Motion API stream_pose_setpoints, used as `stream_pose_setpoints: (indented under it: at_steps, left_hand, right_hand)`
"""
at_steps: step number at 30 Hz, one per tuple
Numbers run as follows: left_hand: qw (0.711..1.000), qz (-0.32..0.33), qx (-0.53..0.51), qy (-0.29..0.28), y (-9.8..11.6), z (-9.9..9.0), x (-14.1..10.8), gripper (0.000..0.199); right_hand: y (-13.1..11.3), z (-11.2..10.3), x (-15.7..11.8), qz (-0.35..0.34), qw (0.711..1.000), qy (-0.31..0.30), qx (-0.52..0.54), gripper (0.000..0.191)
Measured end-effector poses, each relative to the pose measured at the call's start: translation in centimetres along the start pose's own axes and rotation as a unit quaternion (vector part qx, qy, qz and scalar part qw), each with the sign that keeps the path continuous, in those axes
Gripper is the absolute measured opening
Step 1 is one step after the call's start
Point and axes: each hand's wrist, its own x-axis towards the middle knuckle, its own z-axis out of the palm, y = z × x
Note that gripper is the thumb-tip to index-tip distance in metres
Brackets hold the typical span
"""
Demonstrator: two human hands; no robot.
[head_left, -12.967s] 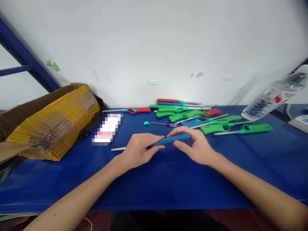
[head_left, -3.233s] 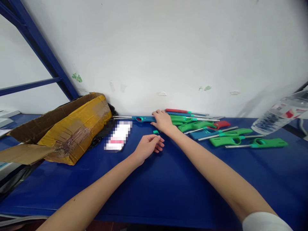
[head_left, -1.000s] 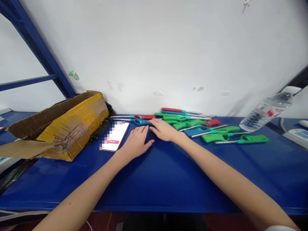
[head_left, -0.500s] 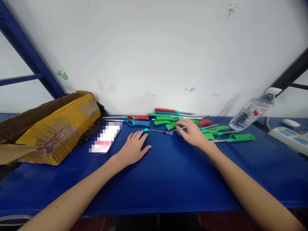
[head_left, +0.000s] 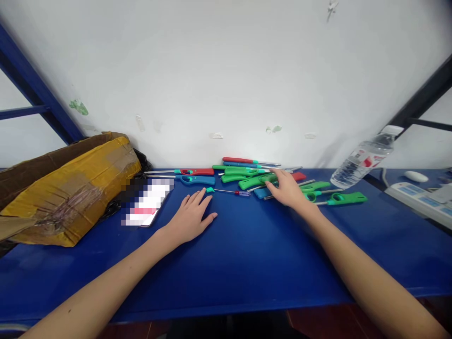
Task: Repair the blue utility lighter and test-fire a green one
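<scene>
My left hand (head_left: 191, 217) lies flat on the blue table, fingers stretched. Its fingertips come close to a small green plastic piece (head_left: 210, 189). Just right of that piece lies a screwdriver (head_left: 243, 193) with a clear purplish handle. My right hand (head_left: 286, 189) reaches over a pile of long-necked gas lighters, thumb and fingers apart. Beneath and beside it are a green lighter (head_left: 251, 181) and a blue lighter (head_left: 262, 193), the latter partly covered. Whether the fingers touch any lighter is unclear. Another green lighter (head_left: 349, 198) rests right of the hand.
Left of my hands are a phone (head_left: 150, 202) with a blurred screen and a torn cardboard box (head_left: 74, 193) with yellow tape. A red lighter (head_left: 199, 172) lies by the wall. At the right are a tilted water bottle (head_left: 363, 160), a power strip (head_left: 420, 202) and a white mouse (head_left: 415, 176).
My right hand has shifted slightly right and farther over the lighters, its fingers spreading and uncovering more of the blue one. My left hand stays by the green piece. The whole view has shifted slightly.
</scene>
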Motion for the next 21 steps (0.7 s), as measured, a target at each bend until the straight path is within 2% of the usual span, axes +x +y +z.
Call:
stream_pose_setpoints:
  at_steps: [6, 16, 21]
  left_hand:
    - [1.000, 0.002, 0.009, -0.006, 0.0, -0.1, -0.1, 0.058]
    - [1.000, 0.011, 0.014, 0.015, -0.4, 0.4, -0.1, 0.058]
    - [1.000, 0.008, 0.013, 0.003, -0.3, 0.4, 0.0, 0.058]
  right_hand:
    - [0.5, 0.3, 0.0, -0.006, 0.999, -0.027, -0.021, 0.044]
    - [-0.1, 0.6, -0.3, 0.002, 0.998, -0.013, -0.057, 0.048]
    - [-0.7, 0.7, -0.3, 0.002, 0.999, 0.006, -0.039, 0.048]
